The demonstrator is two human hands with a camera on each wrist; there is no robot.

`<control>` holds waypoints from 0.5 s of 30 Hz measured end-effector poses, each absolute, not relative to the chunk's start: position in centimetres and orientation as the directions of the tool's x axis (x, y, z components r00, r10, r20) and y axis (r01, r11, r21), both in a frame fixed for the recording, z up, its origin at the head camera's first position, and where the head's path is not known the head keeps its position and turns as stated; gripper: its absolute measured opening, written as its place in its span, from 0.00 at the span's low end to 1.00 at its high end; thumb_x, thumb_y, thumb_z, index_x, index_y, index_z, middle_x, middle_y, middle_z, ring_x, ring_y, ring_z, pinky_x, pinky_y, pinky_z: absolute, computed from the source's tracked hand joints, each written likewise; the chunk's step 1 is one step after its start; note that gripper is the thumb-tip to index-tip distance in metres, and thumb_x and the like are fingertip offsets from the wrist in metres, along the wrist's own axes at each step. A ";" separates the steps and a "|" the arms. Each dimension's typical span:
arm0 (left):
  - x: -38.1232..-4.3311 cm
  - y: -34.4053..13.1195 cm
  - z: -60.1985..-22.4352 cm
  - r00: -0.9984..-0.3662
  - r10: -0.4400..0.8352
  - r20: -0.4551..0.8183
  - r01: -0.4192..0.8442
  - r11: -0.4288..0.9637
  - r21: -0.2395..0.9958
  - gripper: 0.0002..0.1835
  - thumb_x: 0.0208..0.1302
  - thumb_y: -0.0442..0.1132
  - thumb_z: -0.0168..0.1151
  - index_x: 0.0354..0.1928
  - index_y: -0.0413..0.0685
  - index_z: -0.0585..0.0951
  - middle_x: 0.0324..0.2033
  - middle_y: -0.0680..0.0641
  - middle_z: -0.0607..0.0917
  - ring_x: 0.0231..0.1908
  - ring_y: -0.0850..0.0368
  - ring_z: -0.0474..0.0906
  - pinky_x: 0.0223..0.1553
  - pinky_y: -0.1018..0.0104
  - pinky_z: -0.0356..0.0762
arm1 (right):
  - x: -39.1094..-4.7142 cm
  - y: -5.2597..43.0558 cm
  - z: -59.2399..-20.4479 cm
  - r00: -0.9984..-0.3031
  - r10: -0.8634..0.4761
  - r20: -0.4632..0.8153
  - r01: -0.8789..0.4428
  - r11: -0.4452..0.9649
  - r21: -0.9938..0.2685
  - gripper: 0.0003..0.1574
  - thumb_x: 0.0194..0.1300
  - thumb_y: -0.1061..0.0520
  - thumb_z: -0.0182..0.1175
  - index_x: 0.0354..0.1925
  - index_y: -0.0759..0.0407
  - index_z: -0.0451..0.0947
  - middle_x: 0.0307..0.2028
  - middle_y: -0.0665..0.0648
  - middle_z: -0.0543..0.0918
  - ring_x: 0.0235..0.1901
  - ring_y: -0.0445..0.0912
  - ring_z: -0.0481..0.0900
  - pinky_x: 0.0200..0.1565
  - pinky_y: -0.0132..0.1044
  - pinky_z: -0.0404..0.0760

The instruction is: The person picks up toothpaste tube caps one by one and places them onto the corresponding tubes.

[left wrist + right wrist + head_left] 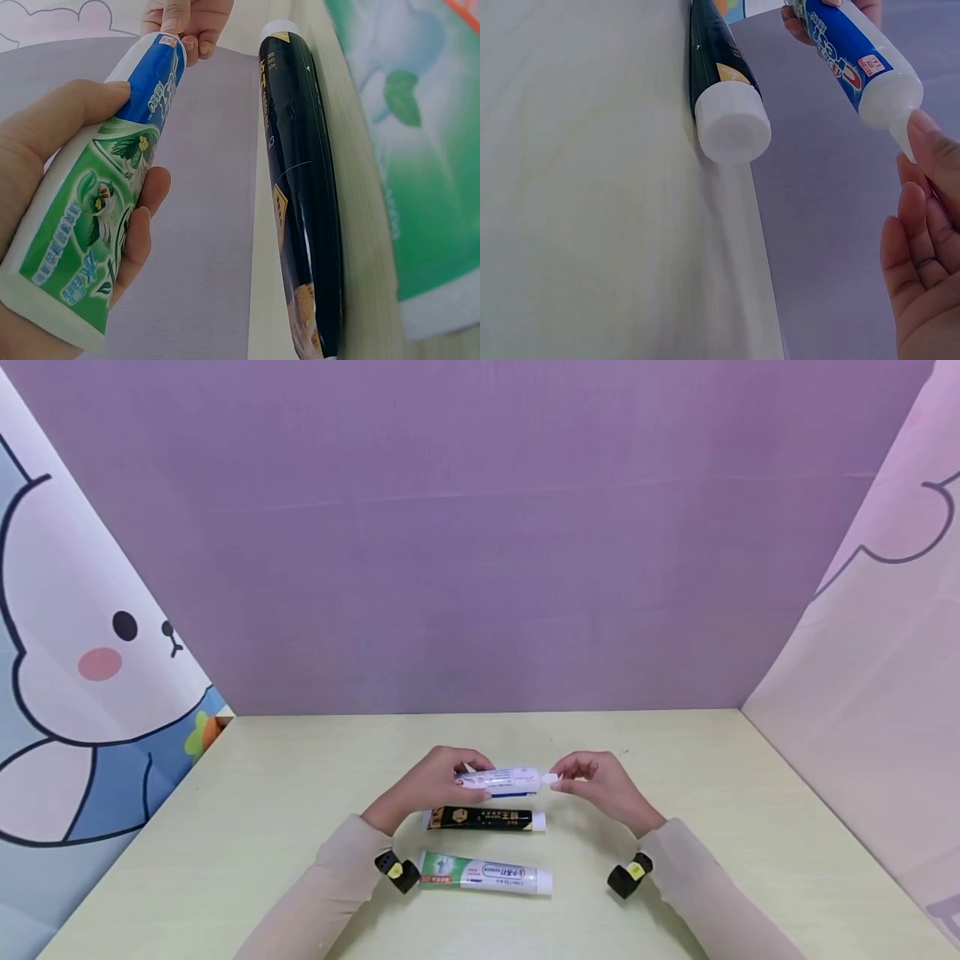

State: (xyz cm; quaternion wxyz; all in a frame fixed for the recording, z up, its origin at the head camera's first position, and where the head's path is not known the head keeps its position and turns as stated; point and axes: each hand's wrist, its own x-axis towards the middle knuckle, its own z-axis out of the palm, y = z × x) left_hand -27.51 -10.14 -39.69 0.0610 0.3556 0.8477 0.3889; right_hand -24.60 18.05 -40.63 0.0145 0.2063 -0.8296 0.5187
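Note:
My left hand (435,781) grips a white, blue and green toothpaste tube (112,180) around its body, thumb on one side and fingers on the other. The tube is held level above the table, its narrow white tip (901,133) towards the right. Thumb and fingertips of my right hand (600,783) pinch that tip. Just nearer than the held tube, a black toothpaste tube (483,818) with a white cap lies on the table. A green and white toothpaste tube (487,874) lies nearer still, its white cap also to the right.
The pale wooden table (262,827) meets a purple panel (480,568) at its back edge. Printed cartoon panels stand at the left (90,652) and right (885,710). A small black camera is strapped to each wrist.

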 end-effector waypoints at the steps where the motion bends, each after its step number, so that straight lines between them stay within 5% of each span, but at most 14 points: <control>1: -27.5 -10.1 -39.7 -0.740 0.649 0.175 0.555 0.443 0.704 0.15 0.54 0.40 0.68 0.45 0.49 0.83 0.38 0.52 0.83 0.32 0.61 0.76 0.33 0.69 0.75 | -24.4 18.0 -40.5 -0.916 -0.325 0.235 -0.355 0.383 -0.853 0.08 0.56 0.65 0.66 0.36 0.68 0.81 0.31 0.59 0.83 0.30 0.41 0.76 0.37 0.31 0.75; 15: -27.5 -9.9 -39.7 -0.739 0.651 0.172 0.555 0.444 0.704 0.15 0.54 0.40 0.68 0.45 0.49 0.82 0.38 0.53 0.83 0.31 0.61 0.76 0.32 0.69 0.75 | -25.6 18.7 -42.6 -0.945 -0.275 0.176 -0.275 0.378 -0.884 0.09 0.55 0.61 0.67 0.35 0.65 0.82 0.34 0.58 0.84 0.30 0.41 0.78 0.33 0.31 0.78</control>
